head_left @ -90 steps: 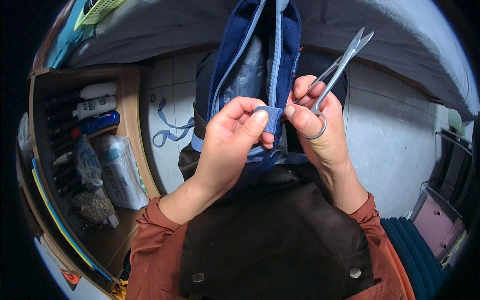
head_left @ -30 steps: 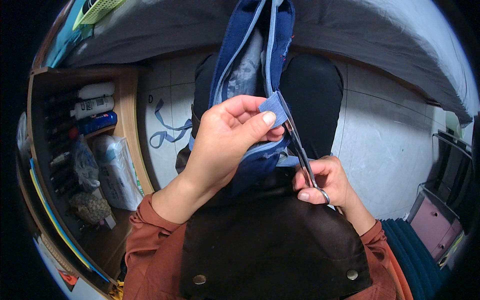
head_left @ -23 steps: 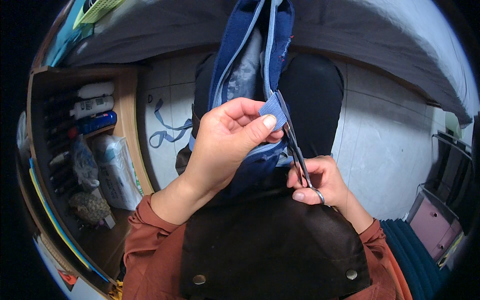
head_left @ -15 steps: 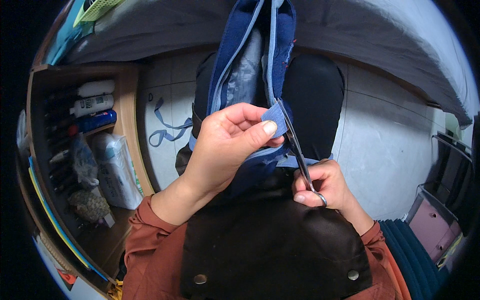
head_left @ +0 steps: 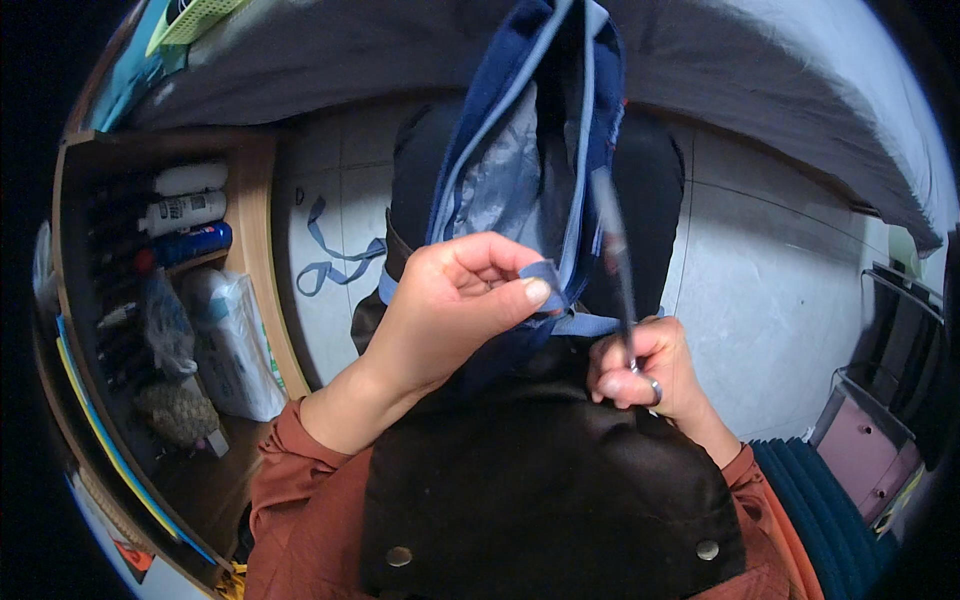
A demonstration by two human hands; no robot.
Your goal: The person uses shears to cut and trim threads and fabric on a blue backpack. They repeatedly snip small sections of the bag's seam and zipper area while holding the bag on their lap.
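Observation:
Across my lap lies a blue fabric bag (head_left: 480,110), its zipped mouth spread and a silvery grey lining (head_left: 508,170) showing inside. My left hand (head_left: 450,295) pinches a small blue piece of webbing (head_left: 543,275) between thumb and fingers, at the bag's near end. Whether that piece is still joined to the bag I cannot tell. The scissors (head_left: 618,260) are in my right hand (head_left: 640,365), fingers through the handles, with the blades pointing away from me and smeared by motion. A light blue strap (head_left: 590,324) runs beside my right hand.
A loose blue strap (head_left: 340,268) lies on the tiled floor at left. Beside it stands a wooden shelf (head_left: 262,230) with bottles and a wrapped white pack (head_left: 235,345). A grey-draped bed (head_left: 720,60) spans the far side; a pink drawer box (head_left: 865,450) is at right.
The scissors have moved right, away from the webbing piece. The bag's far part has shifted right and its mouth shows wider. My left hand has dropped slightly, tilting the piece.

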